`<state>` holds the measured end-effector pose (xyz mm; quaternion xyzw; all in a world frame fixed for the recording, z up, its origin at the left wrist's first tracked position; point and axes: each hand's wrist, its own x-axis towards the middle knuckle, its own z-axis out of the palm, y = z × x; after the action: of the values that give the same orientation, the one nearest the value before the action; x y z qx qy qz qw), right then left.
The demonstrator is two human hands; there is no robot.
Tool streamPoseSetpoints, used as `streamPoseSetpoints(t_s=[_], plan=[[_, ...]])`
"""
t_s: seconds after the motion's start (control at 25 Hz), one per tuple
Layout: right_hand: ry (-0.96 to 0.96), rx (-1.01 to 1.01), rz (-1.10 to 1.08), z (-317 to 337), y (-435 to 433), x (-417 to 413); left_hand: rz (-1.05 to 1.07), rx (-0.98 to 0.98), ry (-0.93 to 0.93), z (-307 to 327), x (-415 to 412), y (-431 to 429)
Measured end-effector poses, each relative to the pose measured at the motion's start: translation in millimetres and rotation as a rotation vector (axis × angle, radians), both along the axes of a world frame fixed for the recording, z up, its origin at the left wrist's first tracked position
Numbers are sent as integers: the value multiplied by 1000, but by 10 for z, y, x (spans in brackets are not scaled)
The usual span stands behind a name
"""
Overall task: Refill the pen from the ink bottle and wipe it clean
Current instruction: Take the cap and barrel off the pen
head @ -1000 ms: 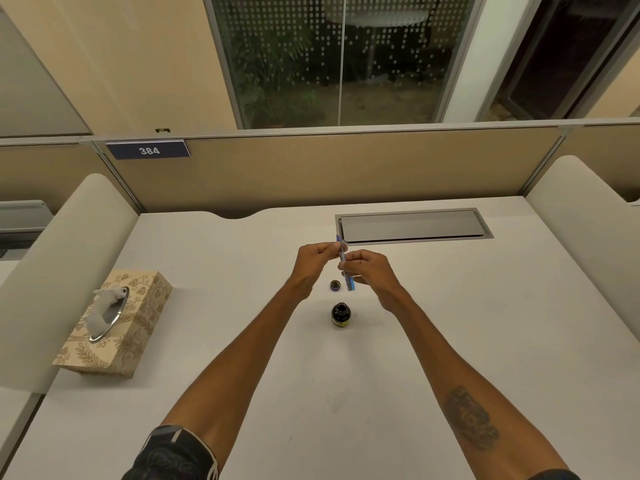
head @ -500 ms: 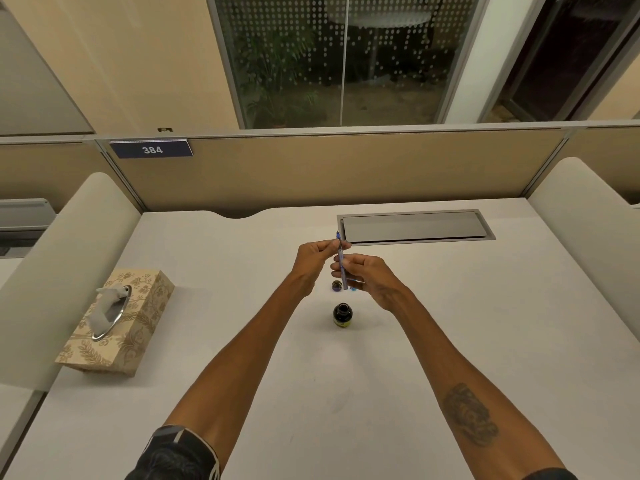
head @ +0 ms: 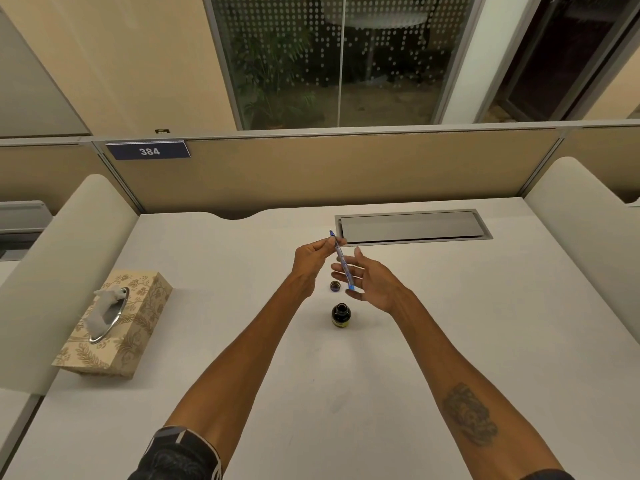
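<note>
So the white tabletop (head: 450, 341) fills most of the lower frame, with tan partition panels behind it and a dotted glass window across the top. A grey metal cable hatch (head: 412, 227) sits flush in the tabletop just right of centre, toward the back edge. Over at the left edge of the frame there's a floral-print tissue box (head: 114, 327) with a tissue poking out of its oval slot, well apart from everything else. A blue "384" sign (head: 149, 151) hangs on the partition in the upper left.

Both bare forearms reach up from the bottom toward the middle. The left hand (head: 311, 259) has a narrow fingertip grip pinching the upper end of the blue pen (head: 342, 261), which hangs tilted in the air with its lower end toward the bottom right. The right hand (head: 370, 280) is spread open, fingers loose, just behind the pen's lower half; can't tell if it's actually touching it.

Right below the hands, dead centre, the dark ink bottle (head: 341, 315) stands upright on the tabletop with its mouth uncovered. Its little cap (head: 335, 286) lies just above it, near but apart.
</note>
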<state>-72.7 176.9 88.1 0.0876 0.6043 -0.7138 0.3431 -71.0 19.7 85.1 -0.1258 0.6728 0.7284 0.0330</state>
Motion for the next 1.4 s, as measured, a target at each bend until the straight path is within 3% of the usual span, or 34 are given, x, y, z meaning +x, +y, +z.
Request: streamPoseSetpoints(t_s=[0.4, 1.4], plan=[[-181, -266, -166, -20, -80, 19, -35, 61, 22, 7, 33, 37], [-261, -335, -199, 67, -159, 47, -22, 105, 4, 27, -6, -4]])
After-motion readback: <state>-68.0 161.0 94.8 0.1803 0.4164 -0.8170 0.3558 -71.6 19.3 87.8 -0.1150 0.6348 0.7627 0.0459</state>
